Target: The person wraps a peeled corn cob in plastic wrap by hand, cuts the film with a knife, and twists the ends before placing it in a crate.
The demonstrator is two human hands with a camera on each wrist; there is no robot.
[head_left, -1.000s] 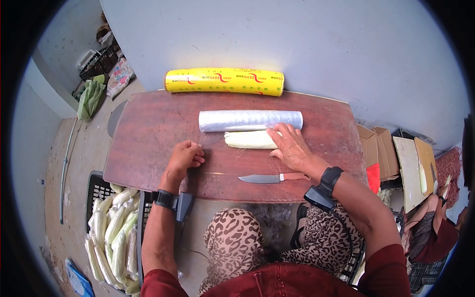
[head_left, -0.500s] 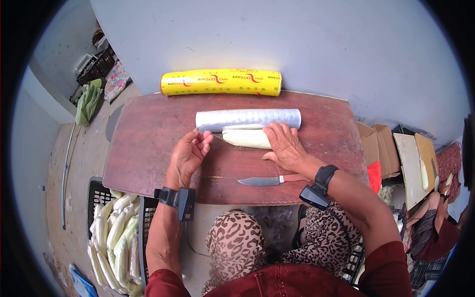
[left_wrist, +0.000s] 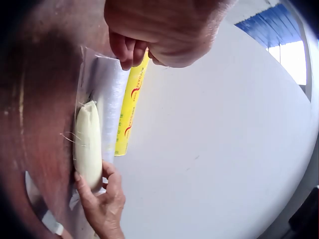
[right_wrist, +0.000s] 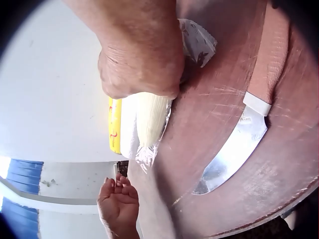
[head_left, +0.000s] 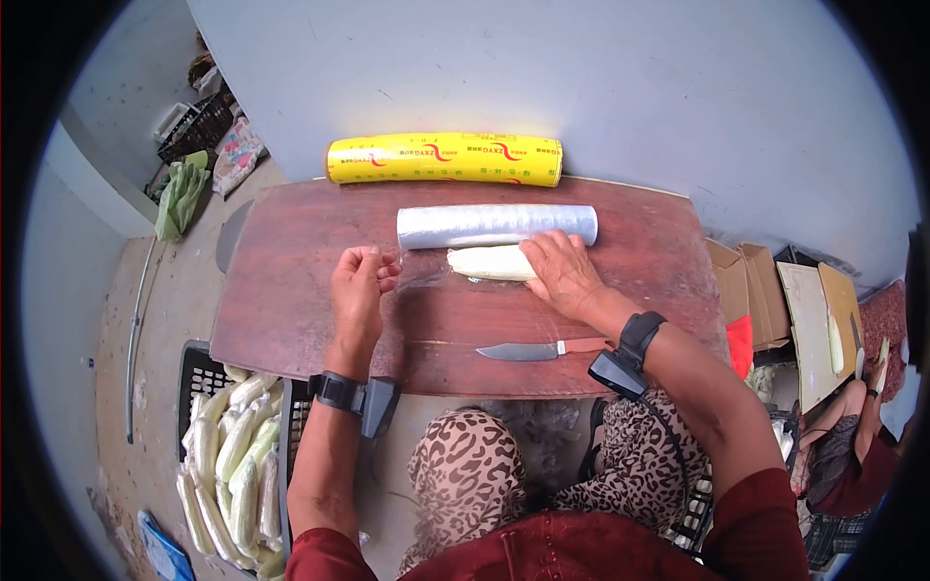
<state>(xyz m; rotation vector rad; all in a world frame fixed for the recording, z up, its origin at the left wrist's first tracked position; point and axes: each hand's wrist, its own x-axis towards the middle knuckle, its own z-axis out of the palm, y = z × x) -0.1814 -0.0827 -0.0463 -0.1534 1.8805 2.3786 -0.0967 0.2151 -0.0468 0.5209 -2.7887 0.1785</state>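
Observation:
A pale ear of corn (head_left: 489,262) in its husk lies along the near side of a roll of clear plastic film (head_left: 484,227). My right hand (head_left: 567,275) grips its right end, thumb on the near side and fingers over the far side, as the left wrist view shows. Crinkled film (right_wrist: 146,158) shows under the ear and past its tip. Off the left end of the roll, my left hand (head_left: 360,290) is raised with its fingers loosely curled, and nothing shows between them. A knife (head_left: 523,351) with an orange-brown handle lies nearer me.
A yellow printed box (head_left: 444,159) stands along the table's back edge by the wall. On the floor at left, a black crate (head_left: 199,373) holds several wrapped ears (head_left: 232,450). Cardboard boxes (head_left: 746,290) and another seated person (head_left: 852,455) are at right.
My left hand reached to the ear's left tip, then drew back left, away from it. My right hand has stayed on the ear. Film now shows along the ear's near edge.

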